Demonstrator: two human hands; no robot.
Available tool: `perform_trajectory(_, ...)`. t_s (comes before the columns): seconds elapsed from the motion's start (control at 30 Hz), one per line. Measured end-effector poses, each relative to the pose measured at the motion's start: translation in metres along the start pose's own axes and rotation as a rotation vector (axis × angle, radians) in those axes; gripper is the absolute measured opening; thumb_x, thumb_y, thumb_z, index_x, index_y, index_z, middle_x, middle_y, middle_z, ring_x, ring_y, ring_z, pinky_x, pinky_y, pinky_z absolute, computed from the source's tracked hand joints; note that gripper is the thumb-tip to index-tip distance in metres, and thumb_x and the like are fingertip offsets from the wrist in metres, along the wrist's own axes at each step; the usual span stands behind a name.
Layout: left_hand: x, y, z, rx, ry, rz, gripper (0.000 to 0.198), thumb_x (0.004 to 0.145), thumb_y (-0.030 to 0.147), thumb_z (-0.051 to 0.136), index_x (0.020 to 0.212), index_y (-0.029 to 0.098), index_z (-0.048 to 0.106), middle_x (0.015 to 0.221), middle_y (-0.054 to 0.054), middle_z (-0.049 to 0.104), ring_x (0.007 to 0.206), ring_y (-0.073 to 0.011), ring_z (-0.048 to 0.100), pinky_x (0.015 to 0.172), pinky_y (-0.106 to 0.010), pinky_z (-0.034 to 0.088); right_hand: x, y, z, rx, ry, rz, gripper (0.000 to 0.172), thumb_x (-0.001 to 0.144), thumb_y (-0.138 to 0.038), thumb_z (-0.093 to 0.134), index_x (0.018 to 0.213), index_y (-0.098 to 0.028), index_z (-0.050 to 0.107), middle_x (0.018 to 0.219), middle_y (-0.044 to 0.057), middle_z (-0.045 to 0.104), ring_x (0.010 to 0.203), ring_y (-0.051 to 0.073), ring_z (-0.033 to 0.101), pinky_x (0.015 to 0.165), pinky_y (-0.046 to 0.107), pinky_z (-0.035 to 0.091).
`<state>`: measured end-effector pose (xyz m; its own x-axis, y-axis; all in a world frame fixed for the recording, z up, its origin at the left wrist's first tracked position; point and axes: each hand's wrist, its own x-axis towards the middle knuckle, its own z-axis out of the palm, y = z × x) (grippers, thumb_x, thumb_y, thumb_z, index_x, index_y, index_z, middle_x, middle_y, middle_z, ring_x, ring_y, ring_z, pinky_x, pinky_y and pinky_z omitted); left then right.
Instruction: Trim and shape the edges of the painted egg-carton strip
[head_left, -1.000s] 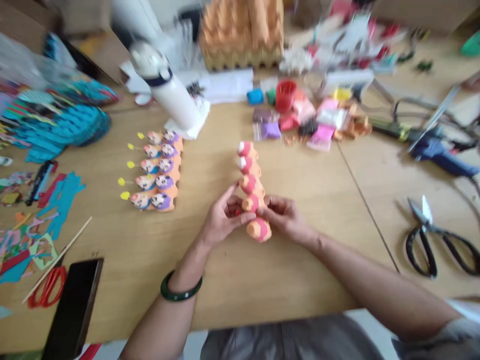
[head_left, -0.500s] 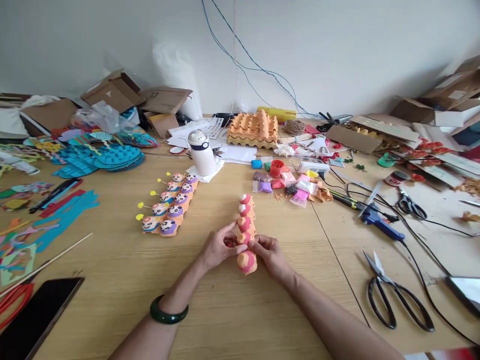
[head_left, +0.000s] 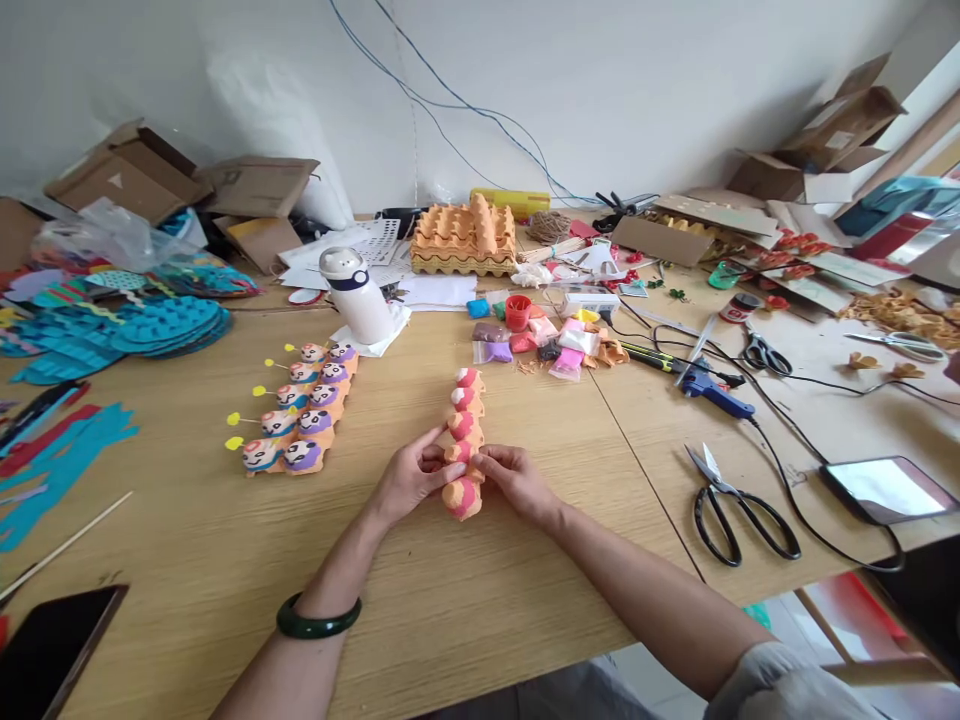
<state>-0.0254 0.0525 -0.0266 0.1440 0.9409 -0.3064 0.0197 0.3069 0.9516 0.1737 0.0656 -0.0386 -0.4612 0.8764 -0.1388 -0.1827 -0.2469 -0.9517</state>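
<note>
A narrow strip of orange egg carton (head_left: pixel 464 425) lies lengthwise in front of me, its bumps partly covered in pink clay and the far ones topped with white. My left hand (head_left: pixel 411 480) grips its left side, thumb pressed on a near bump. From the right, my right hand (head_left: pixel 519 482) holds the same strip, thumb and fingers closed at its edge near the second bump. Whatever else the curled left fingers may hold is hidden. To the left stands a finished-looking double row of egg-carton figures (head_left: pixel 300 410) with painted faces and yellow-tipped feelers.
Bagged coloured clay (head_left: pixel 568 362) lies beyond the strip, near a red cup (head_left: pixel 517 312). A white bottle (head_left: pixel 358 300) stands back left, egg trays (head_left: pixel 461 240) behind. Large scissors (head_left: pixel 739 505), a blue glue gun (head_left: pixel 716 392) and cables lie right; a phone (head_left: pixel 64 650) lies near left.
The view has swung to the right, so everything sits further left and more of the right table edge shows. Both hands keep their hold on the egg-carton strip.
</note>
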Motion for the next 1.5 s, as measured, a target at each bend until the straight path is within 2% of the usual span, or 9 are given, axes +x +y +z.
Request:
perform_trajectory(0.23,-0.001,-0.001,-0.002,0.0,0.059,0.006,0.12,0.058,0.049,0.099,0.16,0.01,0.048,0.091,-0.004,0.078,0.083,-0.0224,0.073,0.072,-0.029,0.055,-0.001,-0.003,0.003,-0.031,0.007,0.0,0.058,0.075,-0.07,0.08,0.063,-0.019,0.053,0.064,-0.005,0.047,0.064,0.011,0.039,0.063,0.027,0.033)
perform_trajectory(0.53,-0.005,0.013,0.003,-0.126,0.073,0.041,0.103,0.071,0.061,0.091,0.153,0.01,0.057,0.07,0.003,0.066,0.054,-0.0097,0.054,0.049,-0.022,0.04,0.002,-0.01,0.001,0.172,0.002,0.135,0.047,0.075,-0.059,0.087,0.08,-0.018,0.064,0.077,-0.002,0.06,0.071,0.012,0.059,0.072,0.03,0.057)
perform_trajectory(0.7,-0.008,0.013,0.005,-0.147,0.148,0.085,0.06,0.08,0.065,0.081,0.111,0.013,0.077,0.074,-0.001,0.066,0.052,-0.0073,0.05,0.042,-0.019,0.034,-0.003,-0.018,0.006,0.068,0.031,0.14,0.051,0.075,-0.065,0.084,0.08,-0.018,0.064,0.073,-0.002,0.063,0.066,0.013,0.064,0.066,0.029,0.06)
perform_trajectory(0.87,-0.013,0.018,0.0,0.043,0.174,0.014,0.049,0.079,0.065,0.08,0.075,0.017,0.071,0.06,0.001,0.056,0.045,-0.0073,0.043,0.037,-0.021,0.026,-0.01,-0.023,0.005,-0.223,-0.01,0.168,0.049,0.096,-0.062,0.061,0.071,-0.02,0.055,0.06,-0.001,0.06,0.05,0.014,0.062,0.049,0.028,0.053)
perform_trajectory(1.03,-0.014,0.016,-0.008,0.401,0.308,0.103,0.036,0.085,0.047,0.079,0.065,0.017,0.073,0.051,0.002,0.055,0.047,-0.0078,0.042,0.045,-0.023,0.03,-0.009,-0.019,-0.003,-0.645,0.07,-0.101,0.034,0.098,-0.03,0.059,0.067,-0.019,0.052,0.06,-0.003,0.055,0.052,0.008,0.048,0.053,0.024,0.038)
perform_trajectory(1.13,-0.012,0.019,-0.005,0.192,0.436,0.139,0.036,0.09,0.05,0.074,0.074,0.018,0.076,0.06,0.0,0.063,0.052,-0.0089,0.049,0.049,-0.024,0.036,-0.006,-0.015,-0.007,-0.78,0.153,-0.228,0.018,0.092,-0.021,0.06,0.075,-0.017,0.063,0.066,-0.002,0.061,0.057,0.009,0.048,0.056,0.025,0.037)
perform_trajectory(1.3,-0.014,0.037,0.01,-0.283,0.245,0.043,0.053,0.098,0.067,0.054,0.108,0.021,0.077,0.099,-0.011,0.076,0.095,-0.0222,0.074,0.071,-0.03,0.061,-0.005,-0.017,-0.011,-0.836,0.29,-0.517,0.013,0.098,-0.018,0.056,0.095,-0.018,0.069,0.09,0.004,0.071,0.075,0.014,0.061,0.066,0.028,0.05)
perform_trajectory(1.4,-0.021,0.043,0.019,-0.327,0.161,0.073,0.063,0.099,0.073,0.047,0.12,0.02,0.073,0.117,-0.015,0.074,0.128,-0.0323,0.069,0.09,-0.04,0.064,-0.007,-0.022,-0.012,-0.852,0.321,-0.671,0.016,0.104,-0.022,0.054,0.107,-0.021,0.07,0.106,0.008,0.071,0.092,0.02,0.065,0.075,0.035,0.057)
perform_trajectory(1.5,-0.028,0.046,0.023,-0.349,0.086,0.074,0.07,0.099,0.076,0.041,0.127,0.019,0.071,0.13,-0.015,0.071,0.141,-0.034,0.061,0.1,-0.042,0.062,-0.01,-0.025,-0.011,-0.942,0.294,-0.73,0.018,0.106,-0.03,0.056,0.115,-0.024,0.07,0.111,0.01,0.068,0.102,0.025,0.066,0.085,0.044,0.06)
